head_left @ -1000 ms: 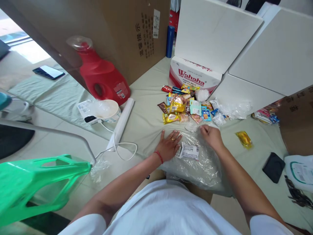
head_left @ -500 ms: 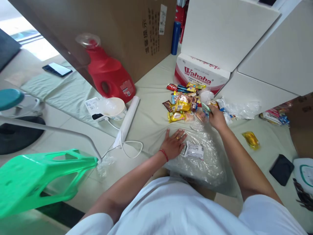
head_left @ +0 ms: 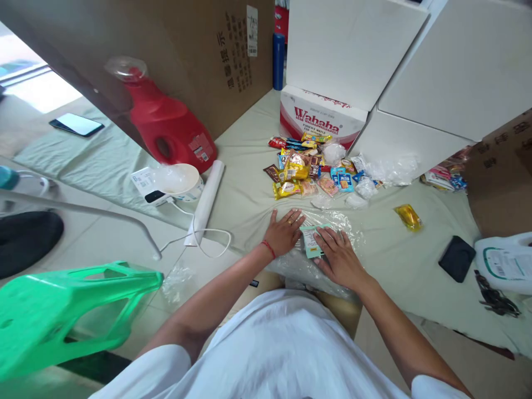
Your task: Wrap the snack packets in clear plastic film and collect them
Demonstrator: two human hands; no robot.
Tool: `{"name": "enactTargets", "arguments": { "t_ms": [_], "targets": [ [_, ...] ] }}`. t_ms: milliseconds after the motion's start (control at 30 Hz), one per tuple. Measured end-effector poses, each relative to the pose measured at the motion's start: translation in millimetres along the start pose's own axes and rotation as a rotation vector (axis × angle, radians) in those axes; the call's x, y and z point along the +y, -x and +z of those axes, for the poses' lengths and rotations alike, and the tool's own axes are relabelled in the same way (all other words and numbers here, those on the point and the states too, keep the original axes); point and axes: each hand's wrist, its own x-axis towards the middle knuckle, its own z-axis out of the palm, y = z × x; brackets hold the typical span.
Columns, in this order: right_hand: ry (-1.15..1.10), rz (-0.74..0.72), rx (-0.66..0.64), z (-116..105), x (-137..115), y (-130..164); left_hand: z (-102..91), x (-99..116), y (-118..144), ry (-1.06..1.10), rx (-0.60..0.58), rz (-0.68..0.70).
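Observation:
My left hand rests flat with its fingers apart on a clear plastic bag at the near edge of the cloth. Beside it, my right hand lies palm down with fingers stretched across a pale green and white packet. The packet lies on the bag, partly covered by those fingers. Beyond both hands is a pile of small wrapped snacks, including a yellow wrapped snack and blue sachets. Several crumpled clear wrappers lie at the pile's right side.
A Wahaha carton stands behind the snacks. On the left are a red jug, a paper tub, a white roll with a cable, and a green stool. A yellow packet and black pouch lie right.
My right hand has come back from the snack pile to the bag with the pale green packet. The white packet seen on the bag earlier is out of sight. My left hand stays flat.

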Motion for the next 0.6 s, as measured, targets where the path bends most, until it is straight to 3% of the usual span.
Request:
{"name": "enactTargets", "arguments": {
  "t_ms": [267,433,600],
  "targets": [
    [0.018,0.132,0.014,0,7,0,1.8,-6,16,-0.049,0.029,-0.049],
    [-0.097,0.03,-0.034,-20,17,-5,2.3,-3,16,-0.081,0.013,-0.055],
    [-0.058,-0.07,-0.172,-36,29,-40,0.1,-1,16,-0.087,0.001,-0.068]
  ]
}}
